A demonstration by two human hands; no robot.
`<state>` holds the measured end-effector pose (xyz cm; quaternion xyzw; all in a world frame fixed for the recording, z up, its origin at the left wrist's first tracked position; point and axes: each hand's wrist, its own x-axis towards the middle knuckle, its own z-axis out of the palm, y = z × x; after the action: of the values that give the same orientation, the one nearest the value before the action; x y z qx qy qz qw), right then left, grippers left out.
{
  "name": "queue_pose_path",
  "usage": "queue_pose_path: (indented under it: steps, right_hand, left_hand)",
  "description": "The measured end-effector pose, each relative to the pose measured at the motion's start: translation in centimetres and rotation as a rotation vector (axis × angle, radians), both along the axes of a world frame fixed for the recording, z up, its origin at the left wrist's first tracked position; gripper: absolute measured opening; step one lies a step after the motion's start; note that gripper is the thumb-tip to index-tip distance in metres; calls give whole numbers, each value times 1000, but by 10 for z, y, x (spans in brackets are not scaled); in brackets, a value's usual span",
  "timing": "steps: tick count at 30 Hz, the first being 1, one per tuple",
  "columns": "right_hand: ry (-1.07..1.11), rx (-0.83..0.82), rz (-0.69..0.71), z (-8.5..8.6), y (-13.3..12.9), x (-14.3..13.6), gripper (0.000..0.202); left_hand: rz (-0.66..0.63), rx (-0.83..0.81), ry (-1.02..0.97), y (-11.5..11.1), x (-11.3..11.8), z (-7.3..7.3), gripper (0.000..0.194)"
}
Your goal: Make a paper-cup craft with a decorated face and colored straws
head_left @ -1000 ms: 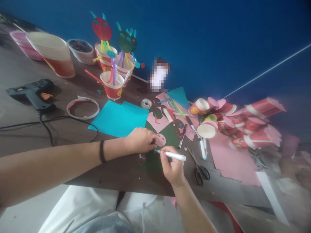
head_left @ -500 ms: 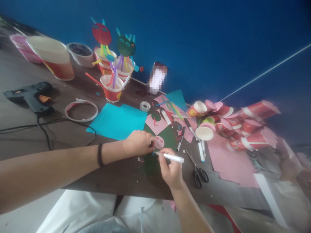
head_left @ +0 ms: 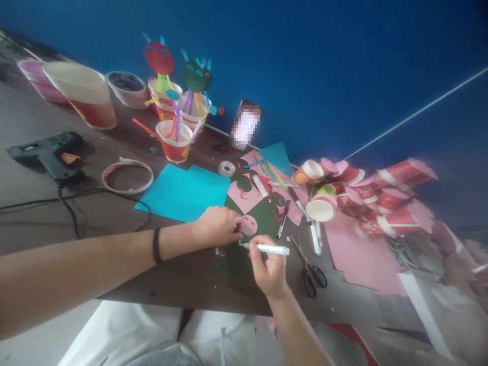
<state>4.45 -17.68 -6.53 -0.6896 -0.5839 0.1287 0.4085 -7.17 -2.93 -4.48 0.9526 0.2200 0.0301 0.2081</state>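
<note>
My right hand (head_left: 269, 267) is closed round a white marker (head_left: 272, 249), which lies nearly level with its tip pointing left. Close to that tip, my left hand (head_left: 218, 225) bends over the work with its fingertips pressed together. A tiny teal scrap (head_left: 241, 241) shows at those fingertips, too small to make out well. Beneath both hands lies dark green paper (head_left: 267, 216). On it, just beyond my fingers, rests a pink paper circle (head_left: 250, 224) with two small red marks.
Scissors (head_left: 310, 274) lie right of my right hand. Blue sheets (head_left: 183, 193), a tape ring (head_left: 127, 176) and a glue gun (head_left: 49, 157) with its cable are to the left. Paper cups (head_left: 174, 142) holding paper figures stand behind; decorated cups (head_left: 320, 209) pile up at right.
The marker tip has shifted slightly down and left beside the left fingertips, and the marker lies flatter. The whole view has moved a little; both hands keep their holds.
</note>
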Motion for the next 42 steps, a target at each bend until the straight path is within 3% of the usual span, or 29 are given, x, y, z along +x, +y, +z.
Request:
queue_pose_path:
  steps: [42]
  right_hand:
    - [-12, 30, -38, 1, 0, -2, 10]
  left_hand:
    - [3, -2, -18, 0, -1, -1, 10]
